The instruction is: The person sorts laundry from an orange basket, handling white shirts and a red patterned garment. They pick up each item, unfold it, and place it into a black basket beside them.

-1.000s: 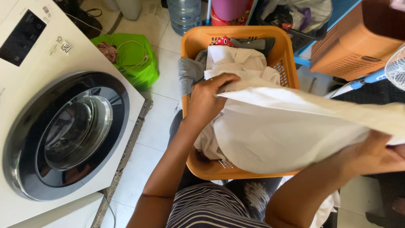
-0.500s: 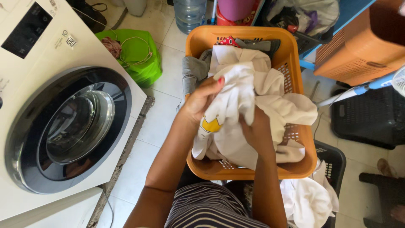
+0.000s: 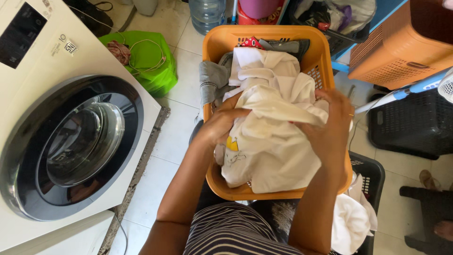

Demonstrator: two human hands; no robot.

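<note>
Both hands bunching a cream-white cotton garment (image 3: 273, 141) over the orange plastic laundry basket (image 3: 217, 47): left hand (image 3: 222, 125) clenched in its left edge, right hand (image 3: 332, 125) clamped on the right fold. Judged step: gathering it up; next calls for a firm lift clear of the pile. Half a second ago the hands were closer together, cloth hanging lower. White front-load washing machine (image 3: 71, 146) at left

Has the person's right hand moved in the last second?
Yes. The right hand was out past the orange basket's right side, holding the white cloth stretched wide. Now it is over the basket, gripping the bunched cloth near the left hand.
</note>
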